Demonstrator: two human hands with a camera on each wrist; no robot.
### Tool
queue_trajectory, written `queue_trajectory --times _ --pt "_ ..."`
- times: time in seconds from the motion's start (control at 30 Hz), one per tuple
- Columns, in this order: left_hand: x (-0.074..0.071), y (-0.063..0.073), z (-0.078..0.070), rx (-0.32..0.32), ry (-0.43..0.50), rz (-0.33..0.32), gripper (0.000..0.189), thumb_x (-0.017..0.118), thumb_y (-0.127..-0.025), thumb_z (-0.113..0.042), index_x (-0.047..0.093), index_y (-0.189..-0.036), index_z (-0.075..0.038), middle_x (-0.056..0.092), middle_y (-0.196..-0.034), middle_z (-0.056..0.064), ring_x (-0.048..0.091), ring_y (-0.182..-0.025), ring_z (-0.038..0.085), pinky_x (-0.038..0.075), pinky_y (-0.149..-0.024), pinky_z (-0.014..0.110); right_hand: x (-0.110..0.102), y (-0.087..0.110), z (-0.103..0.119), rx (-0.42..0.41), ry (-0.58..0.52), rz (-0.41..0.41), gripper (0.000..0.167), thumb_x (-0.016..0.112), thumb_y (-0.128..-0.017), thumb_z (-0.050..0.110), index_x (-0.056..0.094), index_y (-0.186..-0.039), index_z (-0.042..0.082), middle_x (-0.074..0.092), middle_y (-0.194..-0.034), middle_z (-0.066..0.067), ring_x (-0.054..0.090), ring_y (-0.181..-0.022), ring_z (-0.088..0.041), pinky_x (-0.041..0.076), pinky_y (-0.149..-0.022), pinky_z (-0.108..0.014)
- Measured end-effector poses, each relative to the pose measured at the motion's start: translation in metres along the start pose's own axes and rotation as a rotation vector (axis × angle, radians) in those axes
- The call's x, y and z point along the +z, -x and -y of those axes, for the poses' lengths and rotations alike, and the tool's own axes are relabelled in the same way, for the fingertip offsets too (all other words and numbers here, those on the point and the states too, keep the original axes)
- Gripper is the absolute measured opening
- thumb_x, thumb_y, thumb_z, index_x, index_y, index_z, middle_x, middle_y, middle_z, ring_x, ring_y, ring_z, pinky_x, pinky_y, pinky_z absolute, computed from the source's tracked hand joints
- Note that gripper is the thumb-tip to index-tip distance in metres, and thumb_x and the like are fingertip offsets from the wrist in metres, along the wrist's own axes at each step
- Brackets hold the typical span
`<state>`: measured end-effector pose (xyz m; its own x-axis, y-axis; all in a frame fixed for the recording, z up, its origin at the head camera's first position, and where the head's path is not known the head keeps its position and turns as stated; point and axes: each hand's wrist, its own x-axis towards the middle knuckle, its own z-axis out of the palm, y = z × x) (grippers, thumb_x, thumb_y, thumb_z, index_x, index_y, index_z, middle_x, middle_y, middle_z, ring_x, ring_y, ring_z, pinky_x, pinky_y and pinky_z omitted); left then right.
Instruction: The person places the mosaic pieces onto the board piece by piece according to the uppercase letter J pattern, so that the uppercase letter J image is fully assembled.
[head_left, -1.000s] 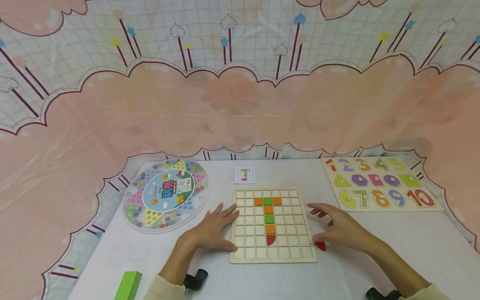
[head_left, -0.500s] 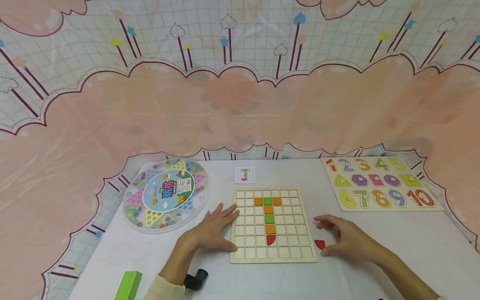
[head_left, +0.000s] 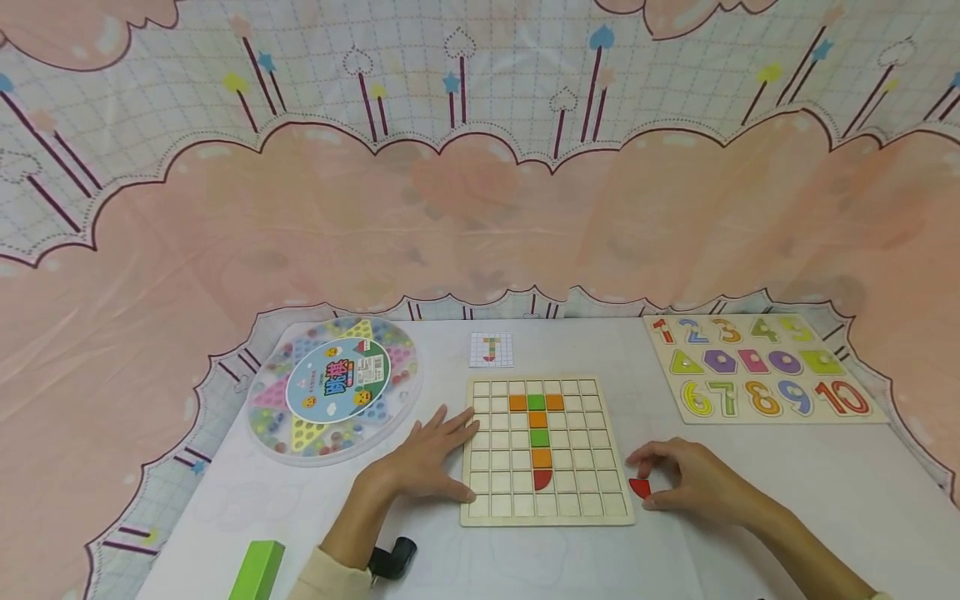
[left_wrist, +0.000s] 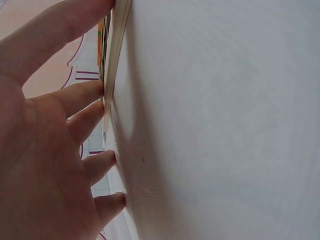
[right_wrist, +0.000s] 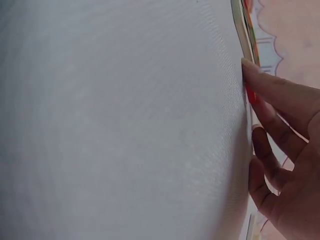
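We see the left hand (head_left: pixel 420 462) lying flat with straight fingers on the white surface (head_left: pixel 787 492), its fingertips touching the left edge of the grid board (head_left: pixel 592 500). The right hand (head_left: pixel 693 479) sits just right of the board, fingers curled over a small red piece (head_left: pixel 639 487) that lies on the surface beside the board's lower right corner; thumb and forefinger pinch it. On the board, orange and green tiles (head_left: pixel 537 419) form a T, with a red tile at its foot. A small card (head_left: pixel 491 350) lies behind the board, a round marble game (head_left: pixel 333 387) to the left, a number puzzle (head_left: pixel 761 367) to the right, and a green block (head_left: pixel 257 571) near the left forearm.
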<state>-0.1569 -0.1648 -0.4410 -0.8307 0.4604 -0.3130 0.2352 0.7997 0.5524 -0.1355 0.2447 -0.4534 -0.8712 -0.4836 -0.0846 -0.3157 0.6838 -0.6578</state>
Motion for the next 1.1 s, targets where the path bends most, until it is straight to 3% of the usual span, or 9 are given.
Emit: queue_trajectory --times 0.47,0.87,1.1 --pt "-0.001 0.001 -0.002 0.001 -0.003 0.0 0.099 0.086 -0.075 -0.04 0.038 -0.158 -0.014 0.021 -0.173 -0.001 0.004 -0.162 0.038 0.005 -0.128 0.068 -0.008 -0.002 0.005 0.006 0.011 0.003 0.029 0.086 -0.077 0.023 0.075 -0.104 0.019 0.074 -0.096 0.013 0.06 -0.085 0.003 0.051 -0.074 -0.019" --pt "-0.002 0.001 -0.001 0.0 -0.003 0.0 0.099 0.085 -0.075 -0.04 0.038 -0.158 -0.015 0.022 -0.173 -0.002 0.004 -0.162 0.038 0.005 -0.128 0.067 -0.014 -0.011 0.005 -0.017 -0.091 -0.03 0.025 0.083 -0.08 0.011 0.073 -0.103 0.016 0.074 -0.099 0.002 0.06 -0.08 0.002 0.054 -0.068 -0.018" --pt "-0.002 0.002 -0.003 -0.005 0.003 0.003 0.098 0.085 -0.076 -0.039 0.039 -0.158 -0.015 0.022 -0.173 -0.002 0.004 -0.163 0.037 0.004 -0.128 0.067 -0.011 -0.025 0.017 0.004 -0.187 0.026 0.023 0.079 -0.087 0.014 0.074 -0.109 0.014 0.075 -0.109 -0.005 0.063 -0.085 -0.003 0.056 -0.07 -0.019"
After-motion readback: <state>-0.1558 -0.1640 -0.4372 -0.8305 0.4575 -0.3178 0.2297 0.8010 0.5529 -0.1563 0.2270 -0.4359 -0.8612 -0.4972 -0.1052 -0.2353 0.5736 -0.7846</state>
